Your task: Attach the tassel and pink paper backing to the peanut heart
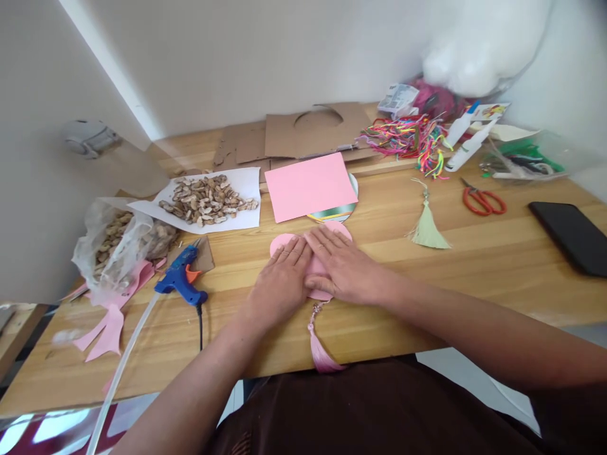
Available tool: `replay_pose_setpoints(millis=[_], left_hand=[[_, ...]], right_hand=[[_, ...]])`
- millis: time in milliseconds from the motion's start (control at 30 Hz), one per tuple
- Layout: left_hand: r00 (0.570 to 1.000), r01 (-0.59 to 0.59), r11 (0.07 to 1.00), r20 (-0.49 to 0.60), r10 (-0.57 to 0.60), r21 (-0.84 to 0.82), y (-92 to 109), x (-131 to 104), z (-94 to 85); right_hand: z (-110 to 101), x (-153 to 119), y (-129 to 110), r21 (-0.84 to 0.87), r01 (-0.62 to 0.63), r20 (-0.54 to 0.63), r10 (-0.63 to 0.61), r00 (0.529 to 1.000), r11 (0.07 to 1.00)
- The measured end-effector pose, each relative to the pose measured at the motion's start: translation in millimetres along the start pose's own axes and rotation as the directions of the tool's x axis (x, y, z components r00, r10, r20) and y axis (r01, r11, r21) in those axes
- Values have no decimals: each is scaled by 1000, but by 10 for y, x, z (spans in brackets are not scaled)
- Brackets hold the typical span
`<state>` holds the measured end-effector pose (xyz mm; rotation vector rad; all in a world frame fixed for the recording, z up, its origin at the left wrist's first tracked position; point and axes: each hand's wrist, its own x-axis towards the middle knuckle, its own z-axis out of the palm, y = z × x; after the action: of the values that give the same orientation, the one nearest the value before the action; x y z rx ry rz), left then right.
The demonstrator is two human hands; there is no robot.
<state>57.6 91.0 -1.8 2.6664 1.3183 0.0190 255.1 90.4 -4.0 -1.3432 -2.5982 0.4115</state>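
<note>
A pink heart-like piece [283, 241] lies on the wooden table [379, 325], largely covered by both my hands. My left hand [283, 278] rests flat on its left part, fingers extended. Flat across its right part is my right hand [339, 265], fingertips meeting those of the left. A pink tassel [322, 351] hangs from beads at the lower tip of the piece and reaches the table's front edge. Just beyond my fingers lies a pink rectangular sheet [310, 188], over a round disc with green and white colours [336, 213].
Left: blue glue gun [180, 278], pink scraps [107, 332], brown pieces on paper [203, 199], plastic bag [111, 249]. Back: cardboard [303, 136], colourful strings [403, 136], white bottles [469, 145]. Right: green tassel [428, 227], red-handled scissors [484, 201], black phone [569, 235].
</note>
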Motion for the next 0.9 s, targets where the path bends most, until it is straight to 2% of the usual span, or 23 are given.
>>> replay_pose_setpoints(millis=[200,433,567,700,800,900], left_hand=[[996,83,996,15,-83,13,-121,13,-62],[979,201,980,36,-201,-5,-101,71,-81],[956,281,958,73,-285,61,-90,80,-149],[936,351,936,20,-351,11,-152,-5,-247],[952,270,950,-106,-288,-155,-195,-37,-284],[965,162,964,-169,-199,-212,-128,18,-234]], right_hand=[[-47,-73,114,-63,-177,12,178,984,982],[-76,-64,92,-106,-246,-4,247,969,963],[-86,-59,96,-134,-327,17,332,943,936],[-231,-156,145,-167,-423,12,431,902,890],[-354,-202,113,-160,-396,-112,382,917,904],[-351,-102,-17,-163,-232,-150,209,966,959]])
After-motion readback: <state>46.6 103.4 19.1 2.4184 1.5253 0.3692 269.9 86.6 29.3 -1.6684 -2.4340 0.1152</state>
